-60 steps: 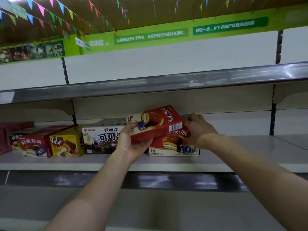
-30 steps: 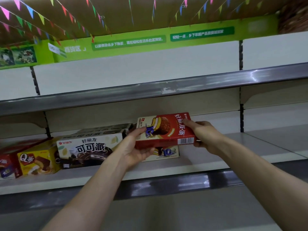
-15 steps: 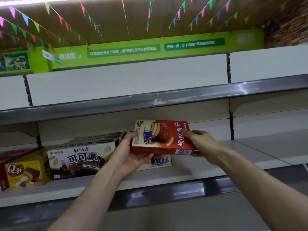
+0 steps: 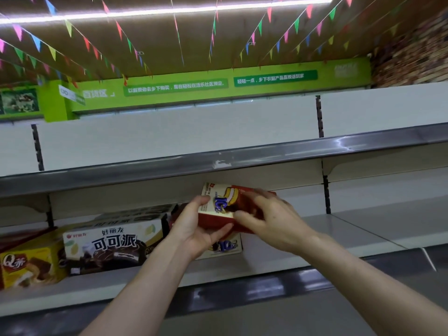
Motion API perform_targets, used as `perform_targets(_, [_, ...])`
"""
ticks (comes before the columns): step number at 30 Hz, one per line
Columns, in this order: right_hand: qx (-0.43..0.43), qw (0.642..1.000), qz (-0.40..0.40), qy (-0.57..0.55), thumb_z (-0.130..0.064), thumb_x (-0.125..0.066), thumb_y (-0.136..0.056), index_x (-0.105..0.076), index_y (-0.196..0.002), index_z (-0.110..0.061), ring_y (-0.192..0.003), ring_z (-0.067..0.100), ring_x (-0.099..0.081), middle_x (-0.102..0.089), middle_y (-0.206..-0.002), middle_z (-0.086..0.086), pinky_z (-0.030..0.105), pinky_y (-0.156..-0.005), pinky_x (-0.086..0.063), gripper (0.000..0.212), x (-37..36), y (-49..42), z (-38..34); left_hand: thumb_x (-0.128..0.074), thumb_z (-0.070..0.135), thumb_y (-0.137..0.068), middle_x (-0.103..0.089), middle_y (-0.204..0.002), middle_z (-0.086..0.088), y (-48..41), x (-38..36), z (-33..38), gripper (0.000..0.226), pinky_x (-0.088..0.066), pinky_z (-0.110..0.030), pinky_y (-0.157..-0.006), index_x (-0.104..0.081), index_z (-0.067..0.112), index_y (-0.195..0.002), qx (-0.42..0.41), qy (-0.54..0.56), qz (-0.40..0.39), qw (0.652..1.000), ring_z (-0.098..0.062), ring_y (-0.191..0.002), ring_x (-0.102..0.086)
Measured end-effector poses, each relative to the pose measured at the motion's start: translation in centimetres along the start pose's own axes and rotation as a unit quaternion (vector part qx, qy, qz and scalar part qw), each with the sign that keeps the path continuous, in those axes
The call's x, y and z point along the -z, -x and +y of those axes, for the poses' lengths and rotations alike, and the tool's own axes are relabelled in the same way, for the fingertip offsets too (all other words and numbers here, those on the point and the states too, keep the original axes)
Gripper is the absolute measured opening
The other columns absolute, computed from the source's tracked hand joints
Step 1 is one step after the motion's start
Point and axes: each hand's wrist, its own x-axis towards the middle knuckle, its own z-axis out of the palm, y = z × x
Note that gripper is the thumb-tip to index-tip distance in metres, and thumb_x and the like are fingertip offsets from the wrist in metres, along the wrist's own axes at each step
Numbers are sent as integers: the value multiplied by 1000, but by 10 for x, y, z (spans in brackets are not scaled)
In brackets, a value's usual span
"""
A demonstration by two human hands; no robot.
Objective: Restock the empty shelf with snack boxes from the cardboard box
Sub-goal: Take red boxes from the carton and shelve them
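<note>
Head view, step: the person is shelving a red snack box (image 4: 226,204), holding it in the air above the shelf (image 4: 315,241).
Left hand (image 4: 194,229): is gripping the box's left end, thumb on top and fingers curled beneath.
Right hand (image 4: 274,226): is wrapping its fingers over the box's front and right part; blurred, but apparently clasping it.
Task's thing: is hovering tilted just over a matching box (image 4: 226,247) lying near the middle of the shelf's front edge.
Next move: is likely calling for levelling the box and lowering it squarely onto the matching box, then letting go with both hands.
Containers: the cardboard box is not showing, so its contents cannot be told.
Shelf contents: a white box (image 4: 109,243) and a yellow box (image 4: 26,265) are sitting toward the left end.
</note>
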Motion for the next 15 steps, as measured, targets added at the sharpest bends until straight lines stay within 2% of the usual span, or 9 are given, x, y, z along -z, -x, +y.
perform_targets(2, [53, 992, -32, 107, -66, -50, -84, -32, -147, -27, -138, 18, -33, -33, -152, -2, 44, -115, -21, 76, -3, 5, -5, -60, 26, -90, -69, -91, -19, 0, -5, -3, 30, -58, -36, -48, -63, 4, -109, 11, -2, -3, 1000, -32, -85, -65])
perform_targets(3, [69, 983, -30, 164, -59, -52, -85, -29, -148, -26, -138, 19, -32, -32, -153, -1, 43, -115, -19, 75, -5, 5, -6, -59, 30, -90, -69, -90, -19, 0, -6, -4, 31, -59, -36, -49, -63, 5, -109, 17, -6, -8, 1000, -32, -85, -65])
perform_targets(5, [65, 983, 3, 174, -38, -57, -87, -37, -141, -23, -127, 22, -47, -49, -140, 2, 38, -105, -32, 60, -7, 3, -4, -55, 39, -91, -69, -93, -19, -3, -6, -8, 38, -60, -41, -66, -65, 7, -110, 23, -16, -30, 999, -32, -89, -65])
perform_targets(7, [-19, 999, 31, -5, -22, -59, -85, -52, -118, -23, -97, 25, -64, -66, -107, 1, 33, -80, -49, 33, -5, 2, -4, -53, 46, -92, -66, -105, -19, -7, -1, -12, 44, -52, -48, -92, -63, 10, -117, 25, -43, -40, 998, -34, -104, -62])
perform_targets(8, [-93, 985, 33, -145, -17, -60, -86, -54, -106, -22, -85, 25, -66, -68, -94, 2, 35, -71, -53, 22, -2, 2, -5, -54, 46, -92, -63, -110, -17, -8, 3, -14, 44, -46, -49, -100, -61, 12, -120, 24, -68, -33, 997, -33, -111, -59])
perform_targets(10, [-233, 884, 32, -405, -10, -62, -87, -55, -92, -18, -71, 24, -67, -68, -85, 8, 35, -63, -56, 12, 3, 1, -3, -57, 40, -92, -62, -114, -15, -6, 9, -19, 39, -45, -46, -101, -59, 14, -121, 29, -126, -16, 992, -29, -111, -57])
perform_targets(12, [-302, 787, 20, -538, -10, -61, -89, -55, -97, -15, -73, 26, -69, -71, -90, 15, 34, -62, -56, 11, 4, 1, 2, -59, 33, -91, -68, -101, -13, -1, 15, -25, 28, -49, -42, -88, -63, 13, -109, 58, -175, -25, 982, -25, -94, -62])
perform_targets(13, [-317, 758, 11, -570, -11, -61, -89, -55, -103, -12, -77, 28, -69, -71, -95, 18, 35, -62, -57, 14, 3, 1, 5, -58, 31, -91, -70, -94, -11, 2, 16, -28, 24, -51, -41, -82, -64, 13, -104, 78, -189, -40, 978, -25, -87, -64])
perform_targets(15, [-332, 729, -7, -599, -13, -60, -90, -57, -107, -9, -80, 29, -70, -71, -99, 19, 37, -63, -57, 18, -4, 2, 7, -57, 27, -92, -72, -88, -10, 7, 18, -31, 21, -55, -44, -77, -65, 11, -103, 107, -187, -67, 974, -25, -83, -67])
